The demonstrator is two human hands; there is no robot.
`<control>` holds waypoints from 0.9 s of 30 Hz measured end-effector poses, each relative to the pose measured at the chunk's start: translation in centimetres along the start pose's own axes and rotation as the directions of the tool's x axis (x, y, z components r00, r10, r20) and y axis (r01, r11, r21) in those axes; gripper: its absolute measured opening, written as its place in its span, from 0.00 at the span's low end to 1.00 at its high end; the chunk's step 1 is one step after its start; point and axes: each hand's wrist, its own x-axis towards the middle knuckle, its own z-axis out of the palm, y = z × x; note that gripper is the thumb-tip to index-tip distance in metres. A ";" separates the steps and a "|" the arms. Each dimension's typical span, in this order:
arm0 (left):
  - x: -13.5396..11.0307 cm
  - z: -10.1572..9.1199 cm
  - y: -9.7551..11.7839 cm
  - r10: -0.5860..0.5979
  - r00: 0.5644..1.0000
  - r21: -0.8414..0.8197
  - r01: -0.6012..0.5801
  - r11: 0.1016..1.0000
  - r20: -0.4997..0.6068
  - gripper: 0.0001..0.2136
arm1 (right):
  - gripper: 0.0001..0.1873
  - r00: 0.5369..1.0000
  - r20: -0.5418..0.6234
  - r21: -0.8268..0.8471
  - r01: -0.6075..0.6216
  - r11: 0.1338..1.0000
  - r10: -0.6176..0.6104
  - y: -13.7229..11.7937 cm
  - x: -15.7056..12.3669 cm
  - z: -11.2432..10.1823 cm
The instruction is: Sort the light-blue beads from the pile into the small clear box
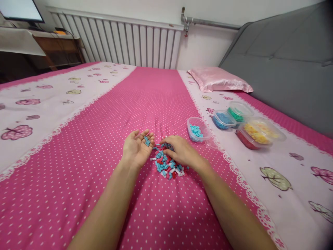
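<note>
My left hand point(137, 147) is turned palm up, with a few small blue toy bricks point(147, 141) resting on its fingers. To its right, a mixed pile of tiny blue, red, pink and white toy bricks point(166, 166) is spread on the bed. My right hand point(179, 149) hangs palm down over the far side of this pile. Its thumb and forefinger are bent and apart, with bricks beneath them; the other fingertips are partly hidden. Just beyond it stands a clear plastic tub point(199, 133) with light blue bricks inside.
Further right are lidded tubs: one of darker blue bricks point(223, 119), one of green bricks point(236, 114), and yellow bricks point(256, 133) above a tub of red ones point(247, 140). A pink pillow point(218, 79) lies by the grey headboard point(281, 59). A radiator point(125, 38) lines the wall.
</note>
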 end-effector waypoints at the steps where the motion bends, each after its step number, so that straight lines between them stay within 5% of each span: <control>1: 0.0 0.0 0.0 -0.006 1.000 0.004 0.006 1.000 0.004 0.11 | 0.10 0.999 0.034 -0.022 -0.006 1.000 0.007 0.1 0.0 0.1; 9: -0.1 0.0 0.0 -0.040 0.999 -0.018 0.040 0.999 -0.003 0.11 | 0.08 0.962 0.095 -0.129 -0.242 0.962 0.255 2.1 -0.5 -1.8; 15: 0.1 -0.1 0.0 -0.030 1.000 -0.006 0.030 1.000 0.006 0.11 | 0.10 0.935 0.021 -0.146 -0.347 0.927 0.353 2.9 -0.9 -2.4; 21: 0.1 -0.1 0.0 -0.034 0.999 0.006 0.034 0.999 0.008 0.12 | 0.14 0.955 -0.059 -0.142 -0.297 0.944 0.291 2.7 -0.2 -1.1; 27: 0.1 -0.2 -0.1 -0.039 0.999 0.003 0.039 0.999 0.013 0.12 | 0.16 0.966 0.021 -0.180 -0.249 0.952 0.257 2.9 0.6 0.8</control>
